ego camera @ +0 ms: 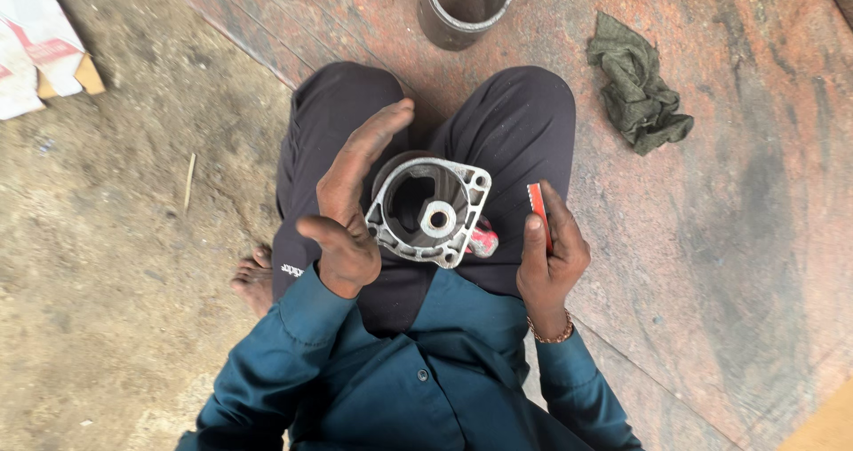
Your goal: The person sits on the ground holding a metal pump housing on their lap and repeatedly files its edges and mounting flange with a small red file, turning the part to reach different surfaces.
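**A:** What do I have closest to me?

**B:** My left hand (348, 204) is flat and wide, fingers straight, its edge against the side of the metal housing (430, 209), which rests on my lap between my knees. It holds nothing; it only steadies the part.

**A:** And the other hand?

**B:** My right hand (549, 254) is closed around a small red box (537, 209), thumb laid along its face, just to the right of the housing and not touching it. A red and white scrap (482, 239) peeks out from under the housing's lower corner; I cannot tell what it is.

**A:** How do I handle this well?

**B:** I judge the housing sits loosely on cloth, so I keep my left palm pressed against its rim so it doesn't tip off my thigh, and keep its open bore facing up.

**A:** Further out?

**B:** A green rag (636, 82) lies crumpled on the stone slab (729, 193) to my right. Beyond my knees stands a dark metal sleeve (465, 5), open end up.
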`<action>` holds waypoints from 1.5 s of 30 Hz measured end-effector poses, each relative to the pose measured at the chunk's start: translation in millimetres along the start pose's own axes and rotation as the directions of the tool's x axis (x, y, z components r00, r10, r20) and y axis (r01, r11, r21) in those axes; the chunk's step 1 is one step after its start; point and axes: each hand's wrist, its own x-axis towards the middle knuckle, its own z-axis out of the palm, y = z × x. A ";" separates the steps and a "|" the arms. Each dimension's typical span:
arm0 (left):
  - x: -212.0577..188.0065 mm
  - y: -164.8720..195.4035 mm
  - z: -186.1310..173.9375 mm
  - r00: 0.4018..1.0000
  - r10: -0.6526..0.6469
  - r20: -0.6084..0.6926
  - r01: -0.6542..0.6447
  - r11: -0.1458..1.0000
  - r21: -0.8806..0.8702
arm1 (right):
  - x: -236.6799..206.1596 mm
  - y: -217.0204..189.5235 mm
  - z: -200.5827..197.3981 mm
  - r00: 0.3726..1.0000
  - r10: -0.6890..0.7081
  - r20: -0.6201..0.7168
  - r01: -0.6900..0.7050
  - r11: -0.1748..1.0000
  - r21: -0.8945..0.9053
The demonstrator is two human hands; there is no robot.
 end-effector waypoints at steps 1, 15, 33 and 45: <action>-0.6 -0.7 -1.4 0.998 -0.045 -0.034 0.043 0.996 -0.077 | -0.3 0.5 0.6 0.999 -0.033 0.012 0.033 0.999 -0.001; -12.5 -19.5 -39.4 0.937 -0.345 -0.049 0.305 0.880 -0.364 | 2.2 6.2 0.9 0.999 -0.027 0.035 0.025 0.998 0.059; -17.9 -23.6 -35.1 0.967 -0.252 -0.044 0.245 0.961 -0.130 | 2.0 10.3 -1.9 1.000 -0.014 0.020 0.013 0.998 0.058; 1.6 -6.6 -32.5 0.950 -0.292 0.107 0.302 0.948 -0.097 | 1.1 10.5 0.5 1.000 0.031 0.001 -0.031 0.997 0.073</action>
